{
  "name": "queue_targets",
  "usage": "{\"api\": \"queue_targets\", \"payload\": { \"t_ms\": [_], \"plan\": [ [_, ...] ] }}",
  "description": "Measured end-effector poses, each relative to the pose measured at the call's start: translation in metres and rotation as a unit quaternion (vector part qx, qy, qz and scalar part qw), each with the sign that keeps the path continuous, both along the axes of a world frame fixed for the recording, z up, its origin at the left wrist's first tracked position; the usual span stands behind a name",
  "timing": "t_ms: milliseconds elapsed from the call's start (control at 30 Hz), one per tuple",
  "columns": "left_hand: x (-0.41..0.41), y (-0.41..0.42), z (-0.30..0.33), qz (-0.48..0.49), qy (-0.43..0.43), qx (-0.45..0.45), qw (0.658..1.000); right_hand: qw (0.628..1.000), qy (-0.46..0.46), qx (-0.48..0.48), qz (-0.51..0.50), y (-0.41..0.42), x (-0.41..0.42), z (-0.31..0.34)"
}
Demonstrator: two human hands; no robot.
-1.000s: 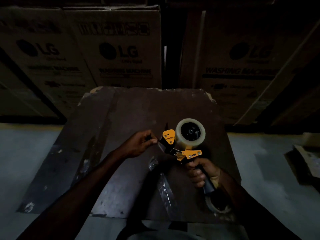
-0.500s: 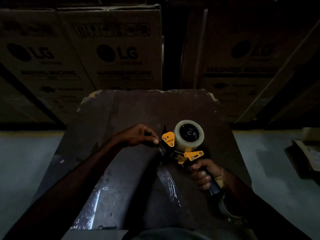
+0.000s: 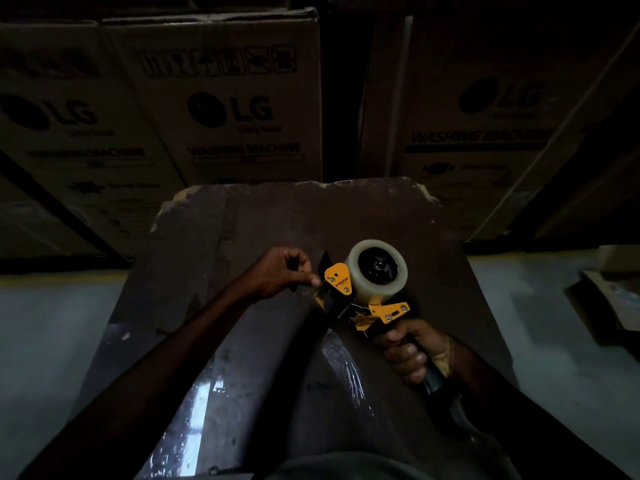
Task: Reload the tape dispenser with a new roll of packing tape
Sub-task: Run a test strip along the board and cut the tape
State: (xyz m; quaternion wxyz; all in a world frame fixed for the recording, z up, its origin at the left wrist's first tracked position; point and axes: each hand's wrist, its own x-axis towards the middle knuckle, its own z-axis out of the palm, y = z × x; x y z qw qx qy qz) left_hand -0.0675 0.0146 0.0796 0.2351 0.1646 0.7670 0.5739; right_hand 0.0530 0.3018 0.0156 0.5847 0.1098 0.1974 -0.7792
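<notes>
An orange and black tape dispenser (image 3: 341, 284) is held up over a dark brown board (image 3: 277, 220). A roll of clear packing tape (image 3: 377, 270) sits on its hub. My right hand (image 3: 410, 353) is wrapped around the dispenser's dark handle. My left hand (image 3: 282, 271) is at the dispenser's front end, thumb and fingertips pinched at the edge by the orange side plate and black flap. Whether they pinch the tape end is too dark to tell.
Large LG washing machine cartons (image 3: 225, 109) stand close behind the board. A strip of shiny clear film (image 3: 341, 362) lies on the board below the dispenser. Pale floor (image 3: 45, 334) lies on both sides, with a flat carton (image 3: 609, 299) at the right.
My left hand has moved right, from a little apart to touching the dispenser's front end. The dispenser stays in my right hand, shifted slightly.
</notes>
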Motion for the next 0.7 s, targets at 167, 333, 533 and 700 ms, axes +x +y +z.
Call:
{"api": "queue_targets", "payload": {
  "t_ms": [167,333,533,700],
  "plan": [
    [0.002,-0.003,-0.003,0.009,0.010,0.012,1.000,1.000,0.000,-0.005,0.003,-0.001,-0.001,-0.001],
    [0.003,-0.002,0.004,0.013,0.021,0.027,0.999,0.999,0.037,-0.009,0.015,-0.004,-0.001,0.005],
    [0.006,0.000,0.010,0.012,0.033,0.055,0.998,0.998,0.048,-0.044,0.024,-0.004,-0.003,0.009],
    [0.010,0.007,0.012,0.009,0.034,0.069,0.997,0.996,0.066,-0.056,0.023,0.000,-0.003,0.010]
  ]
}}
